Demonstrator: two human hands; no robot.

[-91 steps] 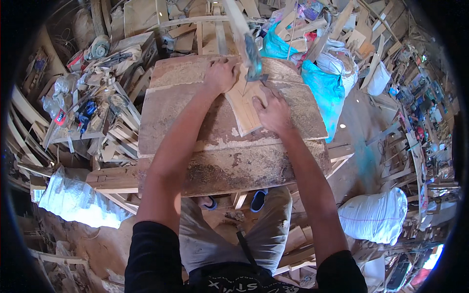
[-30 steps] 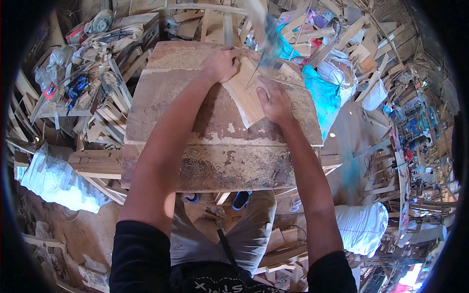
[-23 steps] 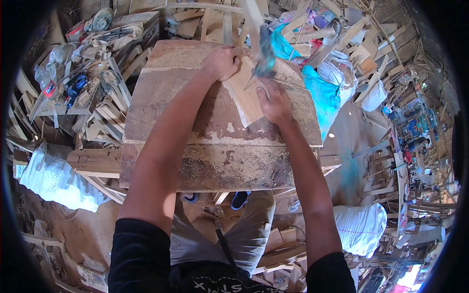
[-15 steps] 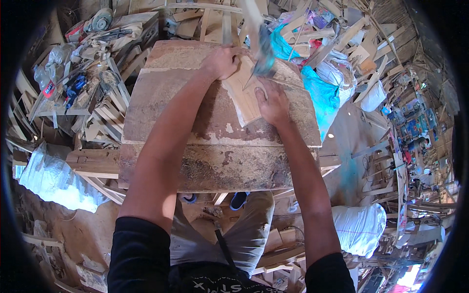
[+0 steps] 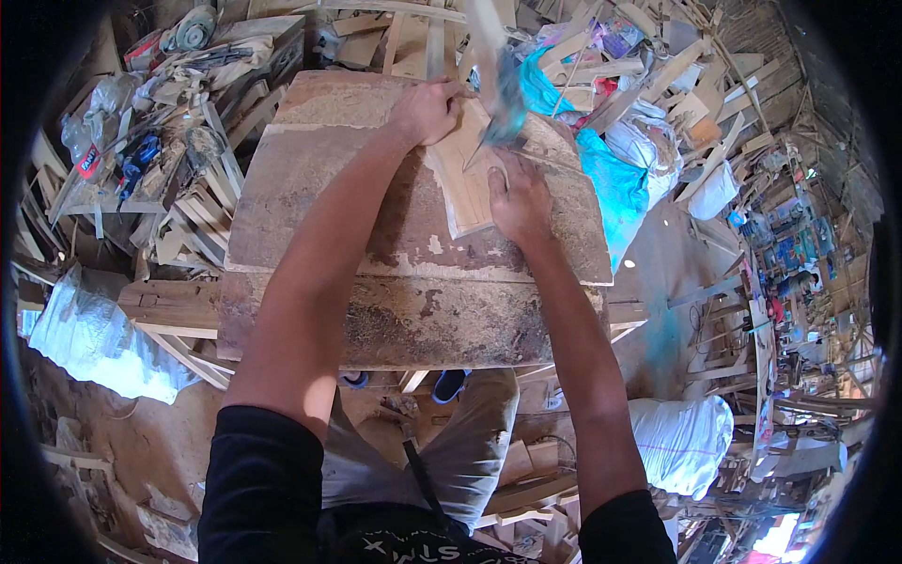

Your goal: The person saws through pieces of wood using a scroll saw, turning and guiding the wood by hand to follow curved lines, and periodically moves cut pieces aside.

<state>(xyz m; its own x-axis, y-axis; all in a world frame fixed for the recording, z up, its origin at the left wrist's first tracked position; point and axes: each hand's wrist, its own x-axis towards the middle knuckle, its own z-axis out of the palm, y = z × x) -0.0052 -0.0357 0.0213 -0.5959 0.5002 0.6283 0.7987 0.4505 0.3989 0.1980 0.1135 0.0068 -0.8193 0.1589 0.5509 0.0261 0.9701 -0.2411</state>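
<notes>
A pale, flat wooden board (image 5: pixel 458 193) lies on a worn, sawdust-strewn work table (image 5: pixel 310 197). My left hand (image 5: pixel 427 113) is closed on the board's far left edge, its fingers partly hidden. Lower down, my right hand (image 5: pixel 521 202) grips the right edge, thumb against the wood and fingers curled together. Between my hands a thin dark saw blade (image 5: pixel 475 153) meets the board's top. Above it hangs a blurred teal and pale machine part (image 5: pixel 503 99), which covers the board's far right side.
Scrap wood (image 5: pixel 672 70) is heaped behind the table, beside a bright blue plastic sheet (image 5: pixel 611 179). At left, a cluttered bench (image 5: pixel 150 193) holds a plastic bottle (image 5: pixel 83 155) and a power tool (image 5: pixel 193 28). White sacks (image 5: pixel 681 442) stand at right.
The whole view has shifted slightly, with the table a little further left. Both hands keep their hold, and the board's near end has swung slightly left.
</notes>
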